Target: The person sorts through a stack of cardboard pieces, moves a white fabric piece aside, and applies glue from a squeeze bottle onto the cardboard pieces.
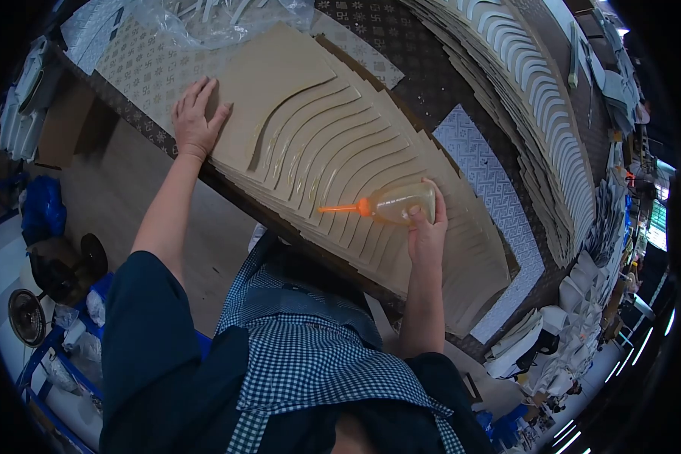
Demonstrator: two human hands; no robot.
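Observation:
My right hand (429,227) is wrapped around a translucent squeeze bottle (399,204) with a long orange nozzle. The bottle lies sideways in the air, its tip pointing left over a fanned stack of beige curved-edge sheets (340,163). Wet, shiny lines run along several of the curved edges, mostly toward the left of the fan. At the stack's left end my left hand (197,121) rests with fingers spread, by the edge of the largest top sheet (268,76).
Behind the fan lie a patterned grey-white strip (499,204) and another long stack with white curved pieces (537,91). A clear plastic bag (219,26) sits at the far left of the table. White pieces (522,340) pile up at right. A fan (29,318) stands on the floor at left.

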